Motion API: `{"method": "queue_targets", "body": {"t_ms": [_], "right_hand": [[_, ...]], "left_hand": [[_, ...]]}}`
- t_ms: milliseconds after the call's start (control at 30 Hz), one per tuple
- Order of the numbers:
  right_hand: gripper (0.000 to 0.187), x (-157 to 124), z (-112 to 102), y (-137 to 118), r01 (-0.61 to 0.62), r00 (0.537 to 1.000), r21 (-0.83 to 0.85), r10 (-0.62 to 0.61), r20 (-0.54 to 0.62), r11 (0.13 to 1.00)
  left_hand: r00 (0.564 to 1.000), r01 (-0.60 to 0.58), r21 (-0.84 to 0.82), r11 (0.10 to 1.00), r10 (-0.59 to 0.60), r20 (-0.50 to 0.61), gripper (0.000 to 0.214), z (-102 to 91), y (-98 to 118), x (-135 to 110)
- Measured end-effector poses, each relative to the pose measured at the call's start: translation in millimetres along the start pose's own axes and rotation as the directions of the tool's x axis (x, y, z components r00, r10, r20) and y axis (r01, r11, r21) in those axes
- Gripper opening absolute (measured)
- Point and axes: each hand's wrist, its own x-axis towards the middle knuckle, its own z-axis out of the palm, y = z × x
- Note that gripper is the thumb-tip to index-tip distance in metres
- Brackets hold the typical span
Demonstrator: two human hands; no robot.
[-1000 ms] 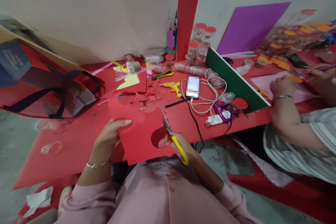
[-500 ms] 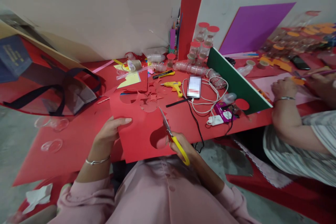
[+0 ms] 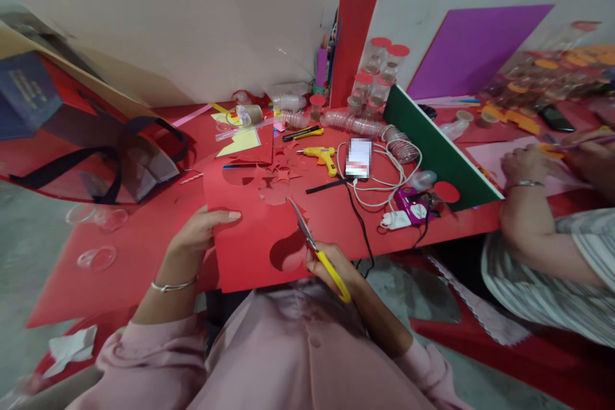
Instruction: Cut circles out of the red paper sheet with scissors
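left hand [image 3: 204,227] pinched red paper [image 3: 250,243] at its left; right hand [image 3: 339,262] clasped yellow-handled scissors [image 3: 313,243] at the paper's right.

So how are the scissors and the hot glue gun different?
The scissors are in the right hand; the hot glue gun lies on the red table. The scissors have long grey blades, while the hot glue gun has a short nozzle. Both have yellow handles.

The sheet [image 3: 250,237] is matt paper; scissors [image 3: 321,256], metal-bladed.
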Motion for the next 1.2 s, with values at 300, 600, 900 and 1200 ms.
{"method": "queue_targets", "body": {"t_ms": [300,600,900,1200], "right_hand": [[0.005,3,4,1,-0.039,0.999,-0.042,0.039,0.000,0.998],[0.012,7,2,-4,-0.021,0.999,-0.008,0.021,0.032,1.000],[0.005,4,3,-16,-0.131,0.991,-0.029,0.130,-0.027,0.991],[0.012,0,-1,-3,-0.005,1.000,-0.066,0.005,0.006,0.998]], "left_hand": [[0.996,0.048,0.016,0.999,-0.049,0.069,0.023,1.0,2,3],[0.993,0.061,0.035,0.997,-0.064,0.100,0.021,1.3,6,6],[0.983,0.072,0.081,0.994,-0.085,0.164,0.019,-0.7,9,12],[0.981,0.099,0.102,0.990,-0.114,0.154,0.023,-6.9,10,16]]}}
